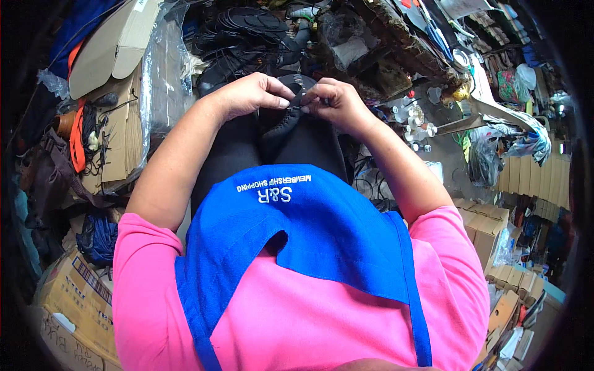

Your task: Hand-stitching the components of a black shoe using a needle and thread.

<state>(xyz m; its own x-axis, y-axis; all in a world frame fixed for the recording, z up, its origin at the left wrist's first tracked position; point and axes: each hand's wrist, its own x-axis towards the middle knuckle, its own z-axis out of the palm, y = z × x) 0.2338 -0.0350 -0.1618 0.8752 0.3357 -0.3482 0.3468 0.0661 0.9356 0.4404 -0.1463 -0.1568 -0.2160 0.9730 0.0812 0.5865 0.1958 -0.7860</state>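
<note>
A black shoe-like piece (280, 127) with a ridged, stitched-looking edge rests between my knees, over my black trousers. My left hand (255, 96) comes to it from the left, thumb and forefinger pinched at its upper edge. Opposite, my right hand (338, 104) is closed too, its fingertips pinched close to the same edge. A thin dark strand seems to run between the two sets of fingertips, but it is too small to name. My fingers partly cover the top of the black piece.
Beyond my hands lies a heap of black pieces and cords (247, 31). Flattened cardboard (120, 136) and an orange strap (77, 139) are at the left. Small white bottles (417, 127) stand to the right, with stacked cardboard boxes (482, 226) nearer me.
</note>
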